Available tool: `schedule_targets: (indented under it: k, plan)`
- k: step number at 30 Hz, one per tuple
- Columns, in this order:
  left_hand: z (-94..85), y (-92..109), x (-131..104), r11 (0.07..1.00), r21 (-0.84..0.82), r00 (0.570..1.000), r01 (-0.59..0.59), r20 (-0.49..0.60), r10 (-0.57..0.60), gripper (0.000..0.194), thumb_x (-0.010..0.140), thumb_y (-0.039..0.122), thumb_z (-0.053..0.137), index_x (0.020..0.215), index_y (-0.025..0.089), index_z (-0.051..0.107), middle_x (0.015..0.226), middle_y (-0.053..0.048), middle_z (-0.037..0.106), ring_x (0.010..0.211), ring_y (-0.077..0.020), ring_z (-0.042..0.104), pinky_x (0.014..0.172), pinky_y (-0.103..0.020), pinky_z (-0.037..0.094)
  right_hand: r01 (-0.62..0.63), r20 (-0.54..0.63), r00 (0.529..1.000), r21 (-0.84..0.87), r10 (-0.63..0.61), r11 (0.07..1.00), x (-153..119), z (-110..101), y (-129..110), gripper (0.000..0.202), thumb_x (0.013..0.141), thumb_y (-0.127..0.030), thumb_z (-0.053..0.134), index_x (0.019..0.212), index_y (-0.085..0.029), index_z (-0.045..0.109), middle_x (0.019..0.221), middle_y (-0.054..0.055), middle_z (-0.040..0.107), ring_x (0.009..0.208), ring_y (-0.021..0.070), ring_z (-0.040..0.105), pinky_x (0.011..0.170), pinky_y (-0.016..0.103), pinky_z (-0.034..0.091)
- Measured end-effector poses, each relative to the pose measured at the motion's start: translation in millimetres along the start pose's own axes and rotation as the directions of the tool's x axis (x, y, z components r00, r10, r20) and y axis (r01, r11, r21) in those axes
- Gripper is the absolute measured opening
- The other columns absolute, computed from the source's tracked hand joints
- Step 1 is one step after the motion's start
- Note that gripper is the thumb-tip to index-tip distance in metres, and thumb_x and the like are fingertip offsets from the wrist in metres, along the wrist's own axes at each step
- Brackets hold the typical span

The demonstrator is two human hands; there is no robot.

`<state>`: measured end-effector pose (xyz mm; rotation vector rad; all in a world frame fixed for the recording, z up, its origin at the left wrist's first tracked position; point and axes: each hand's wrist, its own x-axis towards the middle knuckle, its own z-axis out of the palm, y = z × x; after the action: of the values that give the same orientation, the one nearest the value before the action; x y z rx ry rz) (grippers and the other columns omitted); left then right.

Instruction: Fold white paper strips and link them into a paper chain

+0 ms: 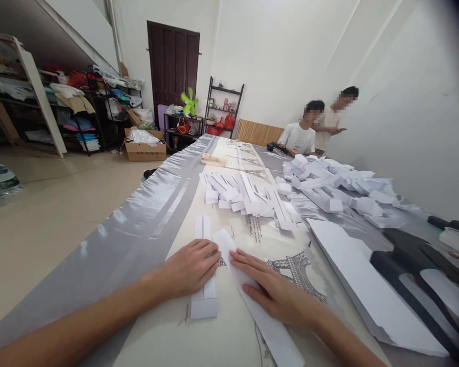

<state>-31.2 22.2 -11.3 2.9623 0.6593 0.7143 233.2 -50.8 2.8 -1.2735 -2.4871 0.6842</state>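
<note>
My left hand (193, 267) lies across a folded white paper strip (204, 308) with a seam down its middle. Its fingers are bent and held together, their tips at the left edge of a second, longer paper strip (277, 339); the thumb is mostly hidden. On that longer strip rests my right hand (277, 290), open, fingers stretched along the paper. Both strips are on a pale table cover (156, 326) printed with Eiffel Towers. Just beyond the hands lies a loose pile of similar folded strips (248, 196).
A stack of white paper sheets (371, 290) and large black-handled scissors (416, 275) lie at the right. Behind them spreads a heap of folded paper (336, 183). Two people (300, 135) are at the far right. A cardboard box (145, 148) stands on the floor.
</note>
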Motion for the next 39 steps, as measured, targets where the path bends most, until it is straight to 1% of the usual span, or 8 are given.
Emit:
schedule_targets:
  k: [2,7,15,20,26,34,36,39]
  plan:
    - [0.8,-0.5,-0.5,1.0,-0.004,1.0,0.0,-0.007,0.0,0.027,0.104,0.021,0.038,0.113,0.018,0.063,0.107,-0.009,0.065,0.103,-0.0235,0.061,0.093,-0.039,0.049,0.003,0.008,1.0,-0.006,-0.003,1.0,0.2,-0.9,0.0,0.054,0.104,-0.028,0.043,0.157,-0.031,0.031,0.165,-0.003,0.026,0.153,0.0201,0.02,0.126,0.047,0.025]
    - [4.1,-2.0,-1.3,0.999,0.038,1.0,0.001,0.024,-0.002,0.026,0.102,0.017,0.04,0.114,0.014,0.063,0.109,-0.011,0.063,0.104,-0.0251,0.06,0.091,-0.041,0.05,0.019,0.027,0.999,-0.053,-0.018,0.998,0.9,0.3,0.9,0.054,0.106,-0.029,0.04,0.158,-0.03,0.027,0.165,-0.003,0.024,0.153,0.0185,0.018,0.127,0.046,0.021]
    - [4.0,-1.8,-0.5,0.999,0.039,1.0,-0.012,0.0,0.012,0.025,0.102,0.017,0.04,0.11,0.014,0.064,0.104,-0.01,0.064,0.1,-0.0243,0.061,0.088,-0.04,0.051,0.024,0.041,0.999,-0.088,-0.02,0.996,1.6,0.1,0.9,0.055,0.105,-0.028,0.04,0.158,-0.03,0.025,0.166,-0.004,0.022,0.154,0.018,0.017,0.127,0.046,0.021]
    - [5.2,-1.9,-0.6,0.998,0.068,0.999,-0.014,0.036,0.012,0.027,0.103,0.016,0.039,0.113,0.012,0.064,0.105,-0.011,0.064,0.102,-0.0251,0.059,0.09,-0.041,0.05,0.026,0.044,0.999,-0.081,-0.023,0.996,2.1,-0.9,-0.4,0.055,0.105,-0.026,0.041,0.158,-0.03,0.026,0.165,-0.003,0.024,0.153,0.0192,0.018,0.126,0.047,0.023]
    - [5.0,-2.5,-0.9,0.999,0.037,1.0,0.004,0.02,-0.004,0.026,0.102,0.017,0.04,0.113,0.014,0.063,0.11,-0.011,0.064,0.104,-0.0244,0.059,0.09,-0.04,0.05,0.033,0.037,0.999,-0.092,-0.03,0.995,2.2,-0.9,-0.8,0.055,0.105,-0.027,0.041,0.158,-0.029,0.028,0.165,-0.002,0.025,0.153,0.0192,0.019,0.126,0.047,0.023]
    - [4.6,-2.3,-1.0,1.0,0.024,1.0,0.005,0.001,-0.005,0.026,0.101,0.016,0.041,0.112,0.014,0.064,0.11,-0.011,0.064,0.098,-0.0235,0.06,0.087,-0.04,0.051,0.038,0.046,0.998,-0.071,-0.035,0.997,3.0,-2.2,-0.1,0.055,0.105,-0.027,0.04,0.158,-0.031,0.026,0.165,-0.002,0.024,0.153,0.0203,0.018,0.126,0.048,0.022]
    - [4.7,-2.4,-1.0,1.0,0.023,1.0,0.004,-0.003,-0.004,0.026,0.101,0.015,0.041,0.113,0.015,0.065,0.11,-0.011,0.064,0.1,-0.0238,0.061,0.088,-0.04,0.052,0.041,0.049,0.998,-0.072,-0.038,0.997,3.2,-2.7,-0.6,0.056,0.105,-0.027,0.04,0.159,-0.031,0.025,0.165,-0.002,0.024,0.153,0.021,0.018,0.126,0.049,0.022]
    - [5.6,-2.8,-1.2,0.999,0.038,1.0,-0.002,-0.016,0.003,0.028,0.101,0.015,0.041,0.114,0.014,0.065,0.12,-0.014,0.063,0.108,-0.0257,0.06,0.092,-0.041,0.052,0.036,0.064,0.997,-0.093,-0.03,0.995,3.8,-3.7,-2.3,0.056,0.105,-0.027,0.04,0.159,-0.031,0.024,0.165,-0.002,0.023,0.154,0.0209,0.017,0.126,0.049,0.022]
